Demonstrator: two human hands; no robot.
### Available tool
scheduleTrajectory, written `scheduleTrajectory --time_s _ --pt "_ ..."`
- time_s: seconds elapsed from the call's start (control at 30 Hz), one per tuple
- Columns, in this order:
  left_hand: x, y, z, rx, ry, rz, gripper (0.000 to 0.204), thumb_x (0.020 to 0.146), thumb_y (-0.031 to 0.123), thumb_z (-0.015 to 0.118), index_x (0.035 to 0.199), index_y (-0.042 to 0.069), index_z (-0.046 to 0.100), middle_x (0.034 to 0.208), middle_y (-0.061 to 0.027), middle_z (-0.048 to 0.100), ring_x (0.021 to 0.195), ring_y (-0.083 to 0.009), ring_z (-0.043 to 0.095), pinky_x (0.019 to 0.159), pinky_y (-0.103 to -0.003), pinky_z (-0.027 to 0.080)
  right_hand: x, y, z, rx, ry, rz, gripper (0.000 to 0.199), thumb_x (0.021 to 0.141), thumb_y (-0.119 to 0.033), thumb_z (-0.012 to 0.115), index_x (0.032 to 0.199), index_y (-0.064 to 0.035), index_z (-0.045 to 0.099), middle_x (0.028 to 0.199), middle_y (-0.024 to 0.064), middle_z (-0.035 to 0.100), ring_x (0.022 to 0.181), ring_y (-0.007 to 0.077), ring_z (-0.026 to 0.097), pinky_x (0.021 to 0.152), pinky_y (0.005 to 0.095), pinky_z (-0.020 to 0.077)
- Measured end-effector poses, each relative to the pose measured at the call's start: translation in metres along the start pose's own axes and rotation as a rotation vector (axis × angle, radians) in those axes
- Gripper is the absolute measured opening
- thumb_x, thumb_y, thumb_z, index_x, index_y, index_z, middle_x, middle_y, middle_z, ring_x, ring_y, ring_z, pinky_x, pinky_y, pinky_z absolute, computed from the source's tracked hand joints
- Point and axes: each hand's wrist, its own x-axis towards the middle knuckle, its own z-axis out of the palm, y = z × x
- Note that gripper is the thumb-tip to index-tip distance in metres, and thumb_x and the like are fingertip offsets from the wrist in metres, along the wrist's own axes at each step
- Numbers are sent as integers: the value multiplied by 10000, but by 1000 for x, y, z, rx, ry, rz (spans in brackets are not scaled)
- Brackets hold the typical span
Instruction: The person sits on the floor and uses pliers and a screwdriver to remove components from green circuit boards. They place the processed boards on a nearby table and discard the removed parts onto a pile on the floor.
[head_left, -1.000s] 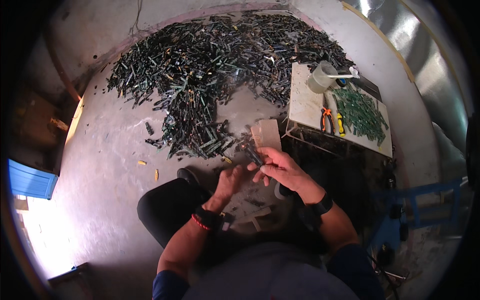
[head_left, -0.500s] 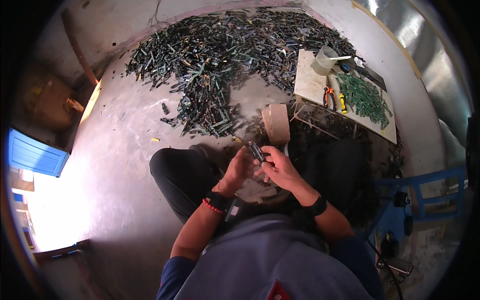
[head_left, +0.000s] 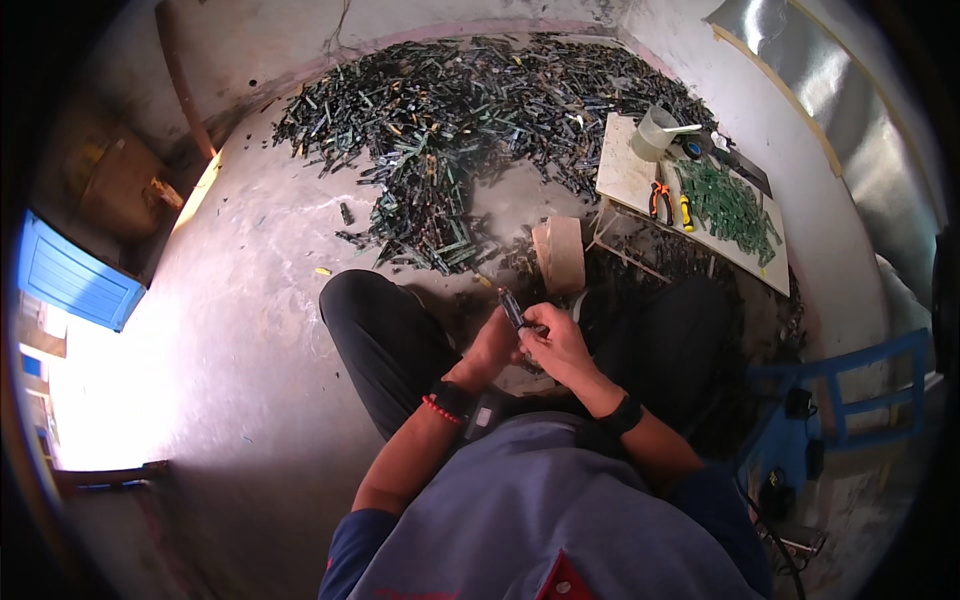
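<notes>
A dark, narrow strip-shaped piece with a coppery tip stands tilted between my hands, over the gap between my knees. My left hand is closed around its lower part from the left; some of those fingers are hidden. My right hand pinches it from the right, with fingers bent over a dark part. Beyond my hands spreads a big pile of similar dark and greenish strips. Close ahead of the piece is a tan block.
On the right, a pale board bears a translucent cup, orange-handled pliers, a yellow-handled tool, a tape roll and many green circuit strips. A blue chair stands at right, a blue panel at left.
My view has shifted slightly. The fingers of my right hand have curled in more around the dark strip, which stays between both hands.
</notes>
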Motion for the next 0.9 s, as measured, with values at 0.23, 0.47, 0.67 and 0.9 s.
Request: scheduleTrajectory --time_s 0.23,0.47,0.67,0.9 --pt "-6 3 21 187 170 163 231 947 261 446 981 49 533 776 -29 568 541 -80 492 435 -221 357 1 35 15 -170 174 -166 170 734 -102 643 867 -1 610 918 135 625 828 276 619 707 337 497" --pt "21 -41 -34 -87 215 -131 467 975 440 297 1108 70 550 864 -42 585 662 -122 529 510 -249 403 6 51 22 -149 157 -220 161 773 -59 650 894 35 600 1131 138 553 878 232 605 645 300 518" --pt "21 -31 -16 5 258 -161 608 944 571 232 883 78 583 560 -15 476 452 -118 411 424 -260 303 6 59 18 -54 187 -165 171 793 -67 639 916 47 601 1163 133 535 875 209 605 647 292 514" --pt "16 -22 -13 84 201 -109 625 937 581 242 765 86 582 545 -7 465 449 -117 406 421 -263 289 9 66 19 -11 217 -80 185 782 -90 619 902 50 622 1163 156 533 932 271 602 708 323 517"
